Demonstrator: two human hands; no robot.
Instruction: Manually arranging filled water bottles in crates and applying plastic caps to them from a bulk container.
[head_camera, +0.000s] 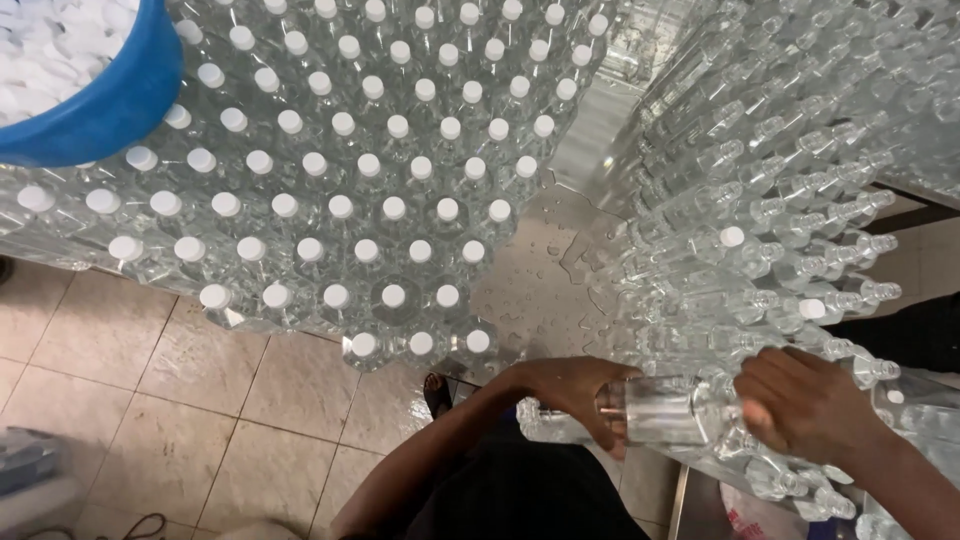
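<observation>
Seen from the head camera, both hands grip one clear bottle (665, 410) lying sideways at the counter's (535, 290) near edge: the left hand (575, 392) wraps its neck end, the right hand (800, 405) its base. Capped bottles (370, 200) crowd the counter's left side beside a blue tub (110, 105), uncapped bottles (790, 190) the right.

You're in a small bottling workshop: rows of capped clear bottles (340, 180) crowd a wet steel surface (530, 290), a blue tub (110, 110) holds white caps.
</observation>
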